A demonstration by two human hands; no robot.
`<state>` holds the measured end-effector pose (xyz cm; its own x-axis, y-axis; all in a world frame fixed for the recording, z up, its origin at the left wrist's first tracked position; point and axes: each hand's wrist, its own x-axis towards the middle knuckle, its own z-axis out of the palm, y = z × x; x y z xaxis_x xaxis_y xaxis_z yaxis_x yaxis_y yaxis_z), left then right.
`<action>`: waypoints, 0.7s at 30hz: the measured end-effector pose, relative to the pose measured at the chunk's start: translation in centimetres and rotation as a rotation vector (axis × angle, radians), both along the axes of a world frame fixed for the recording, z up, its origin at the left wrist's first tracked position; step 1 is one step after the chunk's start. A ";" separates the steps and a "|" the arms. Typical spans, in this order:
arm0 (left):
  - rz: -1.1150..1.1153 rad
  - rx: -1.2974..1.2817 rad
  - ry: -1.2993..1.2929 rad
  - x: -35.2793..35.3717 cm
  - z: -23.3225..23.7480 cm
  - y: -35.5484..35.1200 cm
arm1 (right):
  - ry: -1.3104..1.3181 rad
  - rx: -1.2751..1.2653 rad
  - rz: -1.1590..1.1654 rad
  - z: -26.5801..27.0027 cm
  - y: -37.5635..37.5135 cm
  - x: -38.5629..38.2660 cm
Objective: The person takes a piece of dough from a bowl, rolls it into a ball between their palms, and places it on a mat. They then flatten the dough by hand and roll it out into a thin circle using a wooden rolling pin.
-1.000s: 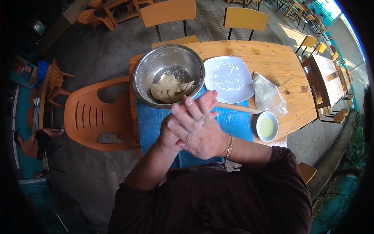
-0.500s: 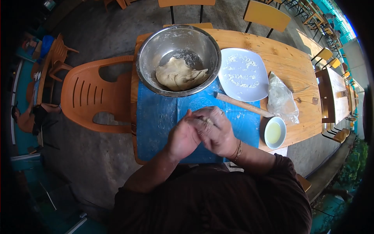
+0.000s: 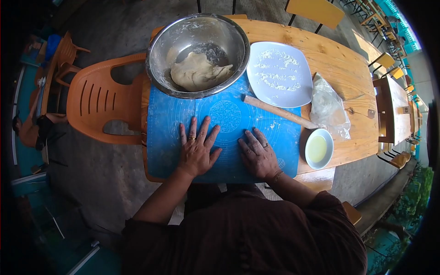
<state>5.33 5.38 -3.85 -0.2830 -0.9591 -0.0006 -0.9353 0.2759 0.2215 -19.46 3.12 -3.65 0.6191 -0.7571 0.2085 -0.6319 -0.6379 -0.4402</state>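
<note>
My left hand point(image 3: 197, 149) lies flat, palm down and fingers spread, on a blue silicone mat point(image 3: 227, 114) at the near end of a wooden table point(image 3: 339, 68). My right hand point(image 3: 257, 154) rests flat on the same mat beside it, a gap between the two. Neither hand holds anything. Beyond my hands stands a steel bowl point(image 3: 160, 50) with a lump of pale dough point(image 3: 197, 73) inside. A wooden rolling pin point(image 3: 278, 111) lies across the mat's far right corner.
A white floured plate point(image 3: 279, 73) sits right of the bowl. A clear plastic bag point(image 3: 327, 107) and a small white bowl of yellowish liquid point(image 3: 317, 149) are at the right. An orange plastic chair point(image 3: 98, 107) stands left of the table. More chairs and tables stand beyond.
My hands were pressed and rubbing together above the mat; they have separated and come down flat onto it. The camera view has shifted closer over the table.
</note>
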 end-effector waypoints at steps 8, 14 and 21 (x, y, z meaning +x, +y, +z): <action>0.001 -0.019 -0.017 0.5 0.2 1.4 | 0.087 0.060 0.017 -0.3 0.2 -0.6; -0.005 -0.007 -0.025 0.4 0.3 1.3 | 0.066 0.103 -0.001 1.1 0.2 -0.2; 0.000 -0.004 -0.011 0.5 0.4 1.8 | 0.096 0.126 0.024 1.6 0.2 -0.2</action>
<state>5.88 7.15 -3.47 -0.2833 -0.9590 0.0007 -0.9375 0.2771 0.2103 -19.61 3.32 -2.10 0.6500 -0.7581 0.0521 -0.6598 -0.5971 -0.4562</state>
